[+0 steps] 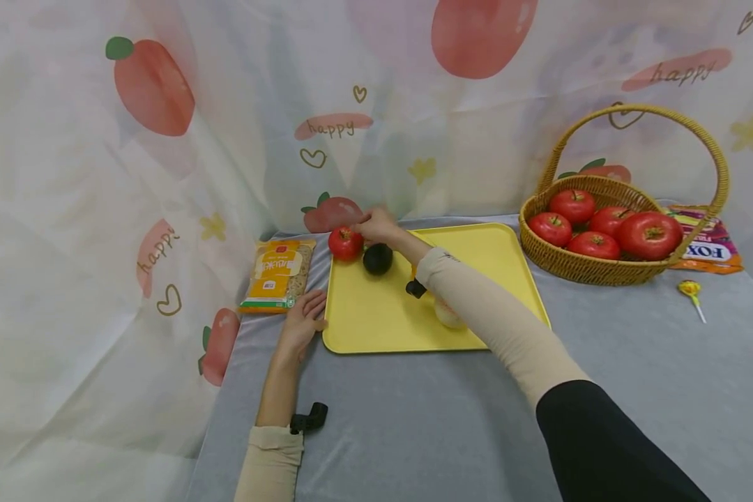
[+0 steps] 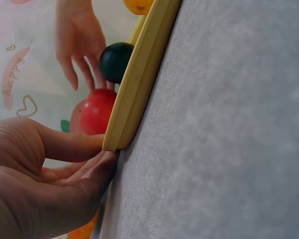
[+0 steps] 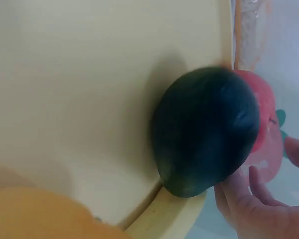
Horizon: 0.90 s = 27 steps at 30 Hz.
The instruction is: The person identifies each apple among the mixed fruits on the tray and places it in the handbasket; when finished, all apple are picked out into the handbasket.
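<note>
On the far left corner of the yellow tray (image 1: 376, 314) sits a red apple (image 1: 346, 244), with a dark green avocado (image 1: 378, 259) beside it. My right hand (image 1: 379, 226) reaches across to them from behind, its fingers (image 3: 256, 201) loosely extended near both fruits. From the left wrist view, that right hand (image 2: 82, 45) hangs behind the avocado (image 2: 116, 62), no fruit in its grasp. My left hand (image 1: 302, 324) rests at the tray's left edge, thumb (image 2: 74, 148) touching the rim. An orange fruit (image 3: 40, 216) shows partly in the right wrist view.
A bag of grains (image 1: 279, 275) lies left of the tray. At the right stands a wicker basket (image 1: 586, 272) of several red apples, with a purple snack bag (image 1: 709, 240) behind and a lollipop (image 1: 690, 291) in front. A pale round item (image 1: 447, 315) is partly hidden by my right sleeve.
</note>
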{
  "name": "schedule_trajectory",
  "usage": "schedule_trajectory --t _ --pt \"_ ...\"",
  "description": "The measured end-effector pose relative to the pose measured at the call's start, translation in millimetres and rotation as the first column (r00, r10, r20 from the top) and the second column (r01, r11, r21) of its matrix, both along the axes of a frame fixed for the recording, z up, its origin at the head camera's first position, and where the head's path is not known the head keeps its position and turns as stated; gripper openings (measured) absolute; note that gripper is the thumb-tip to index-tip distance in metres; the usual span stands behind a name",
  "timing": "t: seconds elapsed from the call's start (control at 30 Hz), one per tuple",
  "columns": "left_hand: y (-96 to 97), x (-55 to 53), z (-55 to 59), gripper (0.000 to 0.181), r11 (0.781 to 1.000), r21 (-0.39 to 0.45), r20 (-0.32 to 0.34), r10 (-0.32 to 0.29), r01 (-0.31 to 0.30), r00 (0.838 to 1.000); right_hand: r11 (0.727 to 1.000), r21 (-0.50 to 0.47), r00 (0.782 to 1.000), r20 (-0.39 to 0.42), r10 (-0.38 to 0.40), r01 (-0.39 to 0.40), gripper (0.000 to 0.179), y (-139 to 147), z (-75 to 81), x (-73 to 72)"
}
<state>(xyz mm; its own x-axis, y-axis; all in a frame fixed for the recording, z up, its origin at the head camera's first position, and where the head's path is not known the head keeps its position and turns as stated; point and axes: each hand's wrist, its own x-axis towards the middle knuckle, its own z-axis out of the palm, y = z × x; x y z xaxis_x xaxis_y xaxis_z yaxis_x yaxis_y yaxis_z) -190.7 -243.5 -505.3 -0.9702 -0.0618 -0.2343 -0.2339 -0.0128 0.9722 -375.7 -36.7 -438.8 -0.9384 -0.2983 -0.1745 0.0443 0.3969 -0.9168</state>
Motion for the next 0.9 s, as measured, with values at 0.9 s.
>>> schedule_trajectory --t 0.9 --pt "-1.9 -0.7 0.1 0.076 1.000 -0.010 0.000 -0.002 0.002 1.000 0.984 0.169 0.996 -0.082 -0.046 0.059 0.035 -26.3 -12.4 2.3"
